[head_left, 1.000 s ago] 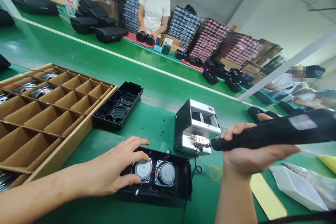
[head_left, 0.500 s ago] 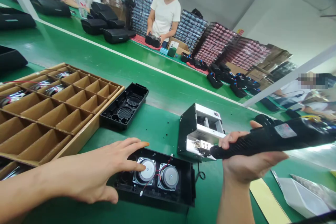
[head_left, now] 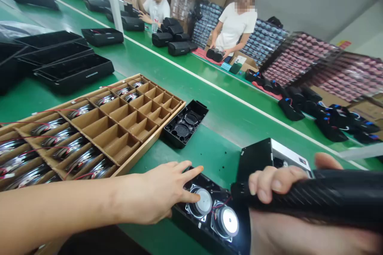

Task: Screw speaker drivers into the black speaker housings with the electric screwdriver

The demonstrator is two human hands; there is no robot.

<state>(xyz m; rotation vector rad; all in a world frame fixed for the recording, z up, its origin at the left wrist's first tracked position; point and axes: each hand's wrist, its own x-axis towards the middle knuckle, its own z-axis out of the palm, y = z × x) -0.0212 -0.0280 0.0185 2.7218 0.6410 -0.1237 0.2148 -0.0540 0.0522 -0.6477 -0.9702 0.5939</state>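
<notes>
My right hand (head_left: 284, 229) is wrapped around a black electric screwdriver (head_left: 335, 195), held nearly level with its nose pointing left over the edge of a black speaker housing (head_left: 188, 227). Two round speaker drivers with silver backs lie in that housing: a left driver (head_left: 205, 201) and a right driver (head_left: 229, 222), which is brightly lit. Red and dark wires run between them. My left hand (head_left: 161, 191) reaches in from the left, fingers spread, one fingertip resting on the left driver. The screwdriver's tip is hidden or too blurred to make out.
A black-and-silver box machine (head_left: 254, 163) stands behind the screwdriver. Left is a divided cardboard tray (head_left: 119, 149) holding several drivers, beside another black housing half (head_left: 179, 139). Black shells (head_left: 74, 73) are stacked farther left. Across the green bench, a person in white (head_left: 237, 28) handles black parts.
The view has swung left, showing more of the tray and shells. The screwdriver has come nearer to me and over the housing, away from the box machine. My left fingertip stays on the left driver.
</notes>
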